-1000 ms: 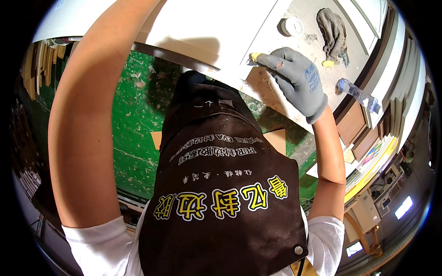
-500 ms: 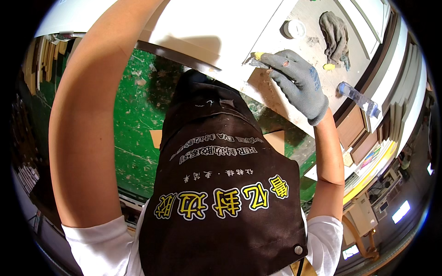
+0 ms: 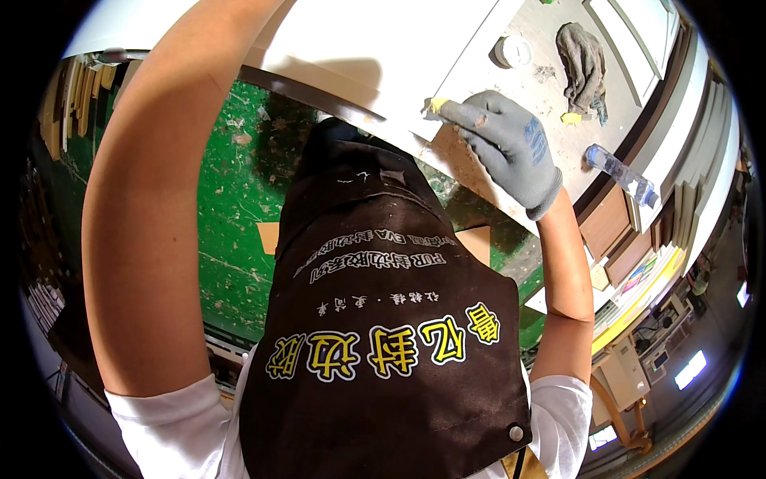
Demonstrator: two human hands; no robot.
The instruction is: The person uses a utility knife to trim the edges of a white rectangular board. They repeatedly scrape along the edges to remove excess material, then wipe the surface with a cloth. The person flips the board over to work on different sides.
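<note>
A white panel [image 3: 435,40] lies across the table, its near corner under the fingertips of my right hand [image 3: 507,148]. That hand wears a grey knit glove with a yellow fingertip and a worn hole at a finger. Its fingers are bent and pressed together at the panel's corner, around a small greyish thing too hidden to name. My left arm [image 3: 148,199] reaches forward over the panel and passes out of the top of the picture, so the left hand is out of sight.
Right of the panel, the dusty tabletop [image 3: 550,104] holds a white round tub [image 3: 513,52] and a crumpled grey glove [image 3: 581,64]. A clear plastic bottle [image 3: 618,172] lies farther right, near brown boards [image 3: 610,215] and stacked panels [image 3: 690,199]. Below is a green floor [image 3: 235,191].
My right hand has shifted slightly down, its fingertips now lower at the panel's corner. The grey thing by the fingers shows less. The left arm has barely moved.
</note>
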